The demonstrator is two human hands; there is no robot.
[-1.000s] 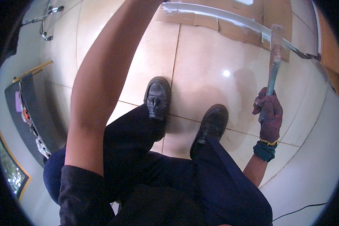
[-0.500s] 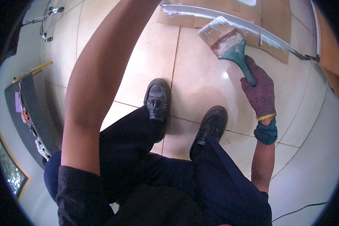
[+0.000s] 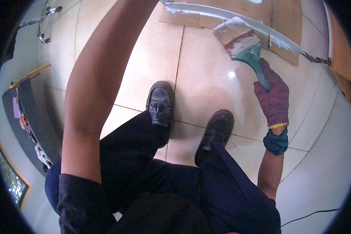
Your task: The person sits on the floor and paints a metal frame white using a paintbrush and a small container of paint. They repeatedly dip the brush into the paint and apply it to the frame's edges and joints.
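My right hand [image 3: 274, 95], in a dark red and blue knitted glove with a yellow cuff, is closed round the green handle of a wide paintbrush [image 3: 241, 41]. White paint coats the tips of its pale bristles, which point up and to the left. Just beyond the brush runs a long, thin white bar [image 3: 222, 13], with wet-looking white smears along it; bristles and bar look close, but I cannot tell if they touch. My left forearm [image 3: 105, 58] reaches up past the top edge, so that hand is out of the picture.
Brown cardboard [image 3: 284, 31] with white smears lies beneath the bar on pale floor tiles [image 3: 144, 85]. An orange-brown panel [image 3: 343, 50] stands at the far right. On the left are a grey padded object [image 3: 39, 117] and metal legs [image 3: 45, 19]. A black cable [image 3: 310, 216] crosses the lower right.
My right hand and the paintbrush have shifted slightly right, and the brush has turned a little. My left forearm has moved slightly left. The view itself has shifted a bit.
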